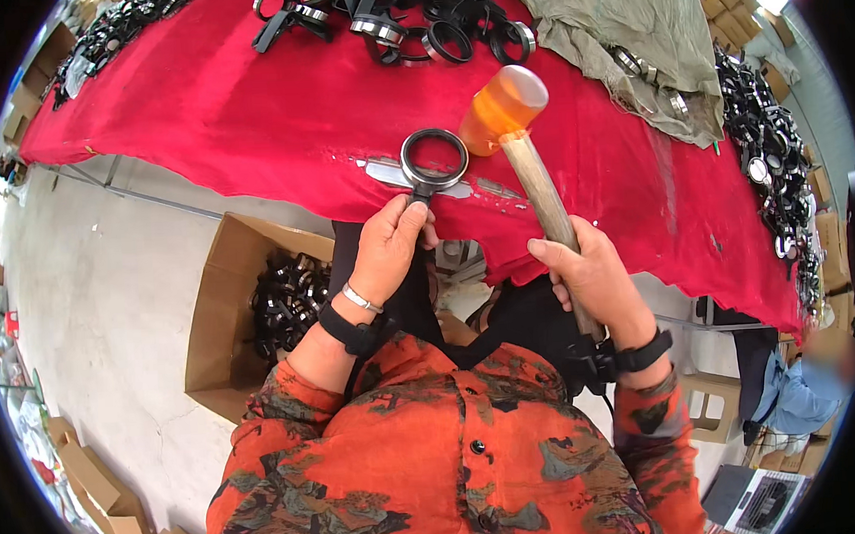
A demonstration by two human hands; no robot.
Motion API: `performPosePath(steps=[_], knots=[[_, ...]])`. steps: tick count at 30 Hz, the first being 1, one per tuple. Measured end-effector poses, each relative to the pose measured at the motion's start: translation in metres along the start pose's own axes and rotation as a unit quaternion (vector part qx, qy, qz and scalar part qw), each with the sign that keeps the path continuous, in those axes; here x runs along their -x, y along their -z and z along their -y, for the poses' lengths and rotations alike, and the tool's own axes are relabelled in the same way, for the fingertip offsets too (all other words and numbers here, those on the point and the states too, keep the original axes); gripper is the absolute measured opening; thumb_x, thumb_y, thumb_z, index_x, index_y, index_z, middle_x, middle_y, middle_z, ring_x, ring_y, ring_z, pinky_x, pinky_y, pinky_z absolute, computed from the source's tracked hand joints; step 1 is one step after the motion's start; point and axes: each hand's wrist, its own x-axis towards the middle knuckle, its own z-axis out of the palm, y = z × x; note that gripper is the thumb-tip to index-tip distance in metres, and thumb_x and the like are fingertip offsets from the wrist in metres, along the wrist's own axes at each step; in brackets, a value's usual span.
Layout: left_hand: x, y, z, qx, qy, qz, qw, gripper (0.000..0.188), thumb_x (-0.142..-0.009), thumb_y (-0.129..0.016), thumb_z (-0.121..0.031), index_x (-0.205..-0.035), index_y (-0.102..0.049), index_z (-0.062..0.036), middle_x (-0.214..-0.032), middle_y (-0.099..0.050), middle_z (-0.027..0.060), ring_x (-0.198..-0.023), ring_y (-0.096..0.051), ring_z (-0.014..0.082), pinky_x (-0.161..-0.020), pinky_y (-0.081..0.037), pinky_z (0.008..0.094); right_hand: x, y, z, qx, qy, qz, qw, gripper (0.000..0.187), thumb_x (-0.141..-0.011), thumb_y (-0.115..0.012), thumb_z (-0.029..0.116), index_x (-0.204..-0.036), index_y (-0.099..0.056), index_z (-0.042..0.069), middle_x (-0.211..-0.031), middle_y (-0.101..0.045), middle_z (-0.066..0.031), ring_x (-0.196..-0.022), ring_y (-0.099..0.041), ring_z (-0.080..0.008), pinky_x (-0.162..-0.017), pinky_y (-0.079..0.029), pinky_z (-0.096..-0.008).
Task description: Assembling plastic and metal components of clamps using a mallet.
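My left hand [388, 247] is closed on the short stem of a black ring-shaped part [434, 159] with a silver inner band. The ring lies at the near edge of the red cloth, over a worn patch [395, 173] where a pale surface shows through. In my right hand [590, 271] is a mallet [543, 190], gripped round its wooden handle. Its orange, see-through head [502, 109] is raised just right of the ring and apart from it.
Black and silver ring parts [417, 24] are heaped at the table's far side, with more along the right [776, 166]. A grey-green cloth [628, 48] covers the far right. Left of my legs stands a cardboard box [222, 314] of similar parts. Another person [805, 394] is at lower right.
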Motion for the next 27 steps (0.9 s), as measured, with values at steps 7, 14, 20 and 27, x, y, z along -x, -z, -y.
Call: performPosePath(steps=[7, 14, 20, 27], knots=[[0.001, 0.000, 0.001, -0.012, -0.005, -0.009, 1.000, 0.025, -0.097, -0.049, -0.022, -0.088, -0.057, 0.0003, -0.070, -0.061, 0.0052, -0.067, -0.058, 0.0116, -0.064, -0.047, 0.0259, -0.012, -0.026, 0.001, 0.085, 0.164, -0.109, 0.977, 0.040, -0.084, -0.070, 0.032, -0.093, -0.051, -0.002, -0.065, -0.051, -0.0072, -0.049, -0.052, -0.0131, -0.043, -0.042, -0.0292], [0.008, 0.008, -0.001, -0.043, 0.018, -0.002, 0.999, 0.029, -0.100, -0.048, -0.026, -0.093, -0.057, 0.0011, -0.075, -0.061, 0.0058, -0.072, -0.059, 0.0120, -0.067, -0.048, 0.0260, -0.019, -0.013, 0.042, 0.153, 0.106, -0.059, 0.981, 0.040, -0.081, -0.073, 0.029, -0.091, -0.051, -0.002, -0.067, -0.052, -0.0109, -0.058, -0.051, -0.0160, -0.055, -0.044, -0.0333], [0.003, 0.001, -0.003, -0.034, -0.004, -0.017, 0.999, 0.029, -0.098, -0.051, -0.027, -0.086, -0.058, -0.0015, -0.070, -0.063, 0.0043, -0.066, -0.059, 0.0100, -0.061, -0.047, 0.0263, -0.047, -0.021, 0.030, 0.294, 0.241, -0.085, 0.921, 0.041, -0.081, -0.072, 0.030, -0.087, -0.050, -0.004, -0.070, -0.056, -0.0245, -0.069, -0.061, -0.0378, -0.059, -0.045, -0.0420], [0.010, 0.007, -0.003, -0.068, 0.019, -0.003, 0.997, 0.027, -0.100, -0.047, -0.024, -0.093, -0.058, 0.0006, -0.075, -0.062, 0.0048, -0.069, -0.057, 0.0109, -0.066, -0.047, 0.0254, -0.012, -0.033, 0.053, 0.189, 0.252, -0.062, 0.947, 0.040, -0.081, -0.072, 0.029, -0.087, -0.048, -0.003, -0.064, -0.053, -0.0180, -0.055, -0.053, -0.0292, -0.054, -0.044, -0.0373]])
